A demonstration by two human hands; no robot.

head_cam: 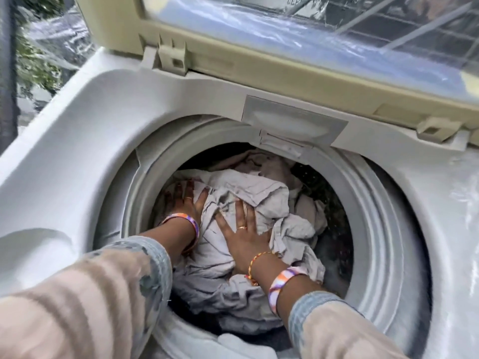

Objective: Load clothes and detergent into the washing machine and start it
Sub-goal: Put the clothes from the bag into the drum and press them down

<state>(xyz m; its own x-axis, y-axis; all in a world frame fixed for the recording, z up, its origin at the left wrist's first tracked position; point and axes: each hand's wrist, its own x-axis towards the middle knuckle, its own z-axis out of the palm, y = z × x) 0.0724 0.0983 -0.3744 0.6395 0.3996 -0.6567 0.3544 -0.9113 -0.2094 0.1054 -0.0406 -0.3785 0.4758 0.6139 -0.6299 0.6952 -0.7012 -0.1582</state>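
Observation:
I look down into a white top-loading washing machine [108, 117] with its lid [259, 63] raised at the back. A heap of pale grey crumpled clothes [261, 198] fills the round drum [383, 216]. Both my arms reach into the drum. My left hand [185, 200] lies flat with spread fingers on the left side of the heap, beside the drum wall. My right hand [243, 237] presses flat on the middle of the heap, fingers spread. Neither hand grips the cloth. No detergent is in view.
A grey rectangular flap [293, 120] sits on the drum's back rim. The lid's beige frame has hinges [171, 55] left and right and is wrapped in clear plastic film. Foliage and more plastic sheet [44, 47] show beyond the machine's left edge.

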